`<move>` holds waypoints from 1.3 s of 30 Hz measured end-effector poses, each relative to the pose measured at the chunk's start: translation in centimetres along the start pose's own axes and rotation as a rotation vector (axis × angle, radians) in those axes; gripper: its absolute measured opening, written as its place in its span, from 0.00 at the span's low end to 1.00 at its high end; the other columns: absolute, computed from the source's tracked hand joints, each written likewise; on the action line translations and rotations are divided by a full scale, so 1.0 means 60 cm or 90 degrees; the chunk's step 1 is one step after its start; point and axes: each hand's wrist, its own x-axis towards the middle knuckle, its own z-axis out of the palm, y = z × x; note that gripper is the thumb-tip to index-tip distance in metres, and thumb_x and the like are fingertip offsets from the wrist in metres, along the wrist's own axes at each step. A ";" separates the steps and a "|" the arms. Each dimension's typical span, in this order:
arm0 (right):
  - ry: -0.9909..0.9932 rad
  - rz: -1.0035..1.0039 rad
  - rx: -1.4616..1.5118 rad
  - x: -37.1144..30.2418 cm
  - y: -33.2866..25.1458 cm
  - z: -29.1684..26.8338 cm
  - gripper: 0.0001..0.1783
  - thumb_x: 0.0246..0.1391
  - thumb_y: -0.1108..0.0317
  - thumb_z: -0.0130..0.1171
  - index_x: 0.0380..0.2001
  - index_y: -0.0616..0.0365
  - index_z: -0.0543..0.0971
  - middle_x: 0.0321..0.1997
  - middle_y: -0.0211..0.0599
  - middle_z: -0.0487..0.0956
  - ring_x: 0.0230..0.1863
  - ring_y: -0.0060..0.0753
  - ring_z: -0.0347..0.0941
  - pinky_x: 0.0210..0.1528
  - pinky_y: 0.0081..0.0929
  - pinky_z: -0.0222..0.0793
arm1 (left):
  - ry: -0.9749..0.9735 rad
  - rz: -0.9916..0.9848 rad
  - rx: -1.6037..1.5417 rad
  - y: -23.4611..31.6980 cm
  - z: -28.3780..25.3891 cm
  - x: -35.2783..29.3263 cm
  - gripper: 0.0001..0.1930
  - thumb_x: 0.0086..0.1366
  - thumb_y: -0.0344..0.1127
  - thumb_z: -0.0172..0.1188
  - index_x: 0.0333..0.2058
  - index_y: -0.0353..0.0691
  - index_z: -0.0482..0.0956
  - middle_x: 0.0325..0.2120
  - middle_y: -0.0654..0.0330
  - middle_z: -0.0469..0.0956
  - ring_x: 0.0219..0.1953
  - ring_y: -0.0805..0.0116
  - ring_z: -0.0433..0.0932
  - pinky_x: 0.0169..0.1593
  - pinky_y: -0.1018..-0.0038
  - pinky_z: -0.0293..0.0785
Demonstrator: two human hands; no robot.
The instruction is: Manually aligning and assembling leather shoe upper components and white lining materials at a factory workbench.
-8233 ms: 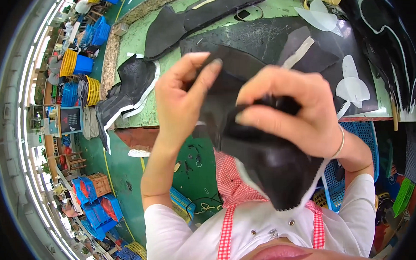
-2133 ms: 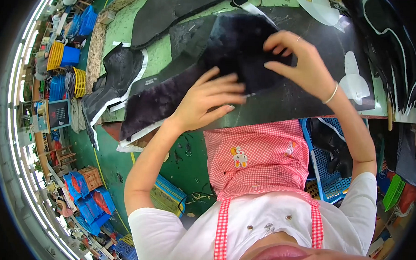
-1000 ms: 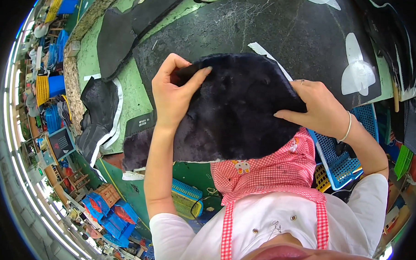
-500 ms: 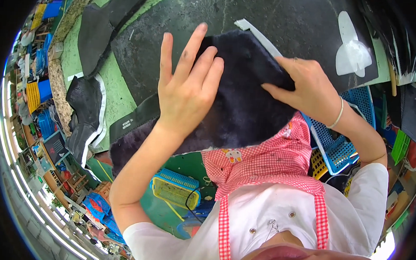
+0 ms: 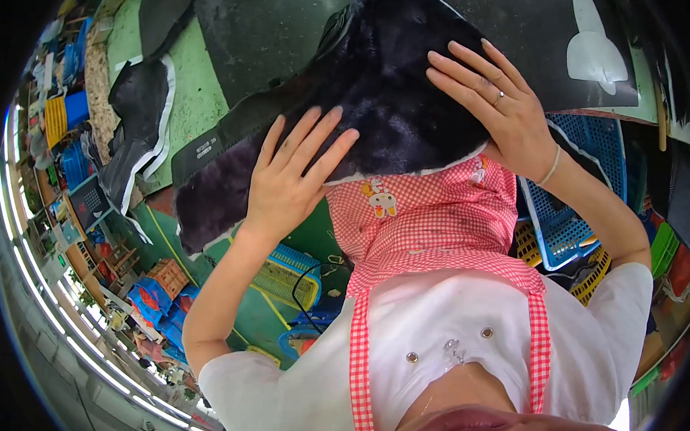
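1. Beyond the right hand, its fingers straightened since the earlier frame, the black board runs cut off past 12 o'clock.
2. On it, 12 o'clock, the plush piece: glossy, purplish-black, pale near edge.
3. That hand, 2 o'clock: spread on the pile, thumb unclear.
4. The left hand, 10 o'clock: spread, hiding some pile.

The floor is green with yellow lines. Long, bright lights shine far left. The big table has a green top.
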 end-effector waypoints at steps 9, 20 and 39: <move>0.246 0.078 0.245 0.041 -0.004 -0.072 0.11 0.54 0.68 0.63 0.41 0.59 0.82 0.31 0.44 0.81 0.31 0.33 0.80 0.35 0.24 0.73 | 0.170 -0.127 0.080 0.005 -0.141 0.073 0.28 0.49 0.28 0.64 0.53 0.42 0.74 0.43 0.52 0.78 0.48 0.54 0.76 0.55 0.64 0.69; 0.204 0.170 1.138 0.057 0.050 -0.154 0.21 0.61 0.62 0.59 0.52 0.62 0.75 0.45 0.37 0.82 0.40 0.25 0.81 0.44 0.19 0.77 | 0.351 -0.229 -0.576 0.016 -0.213 0.098 0.07 0.61 0.34 0.67 0.34 0.37 0.85 0.24 0.75 0.75 0.26 0.88 0.67 0.30 0.88 0.61; -0.006 0.059 1.655 0.127 -0.008 -0.114 0.22 0.63 0.61 0.55 0.58 0.55 0.71 0.53 0.35 0.78 0.54 0.31 0.75 0.60 0.38 0.69 | 0.670 -0.185 -0.410 -0.030 -0.222 0.195 0.12 0.66 0.38 0.63 0.35 0.33 0.83 0.25 0.74 0.76 0.28 0.88 0.66 0.31 0.88 0.59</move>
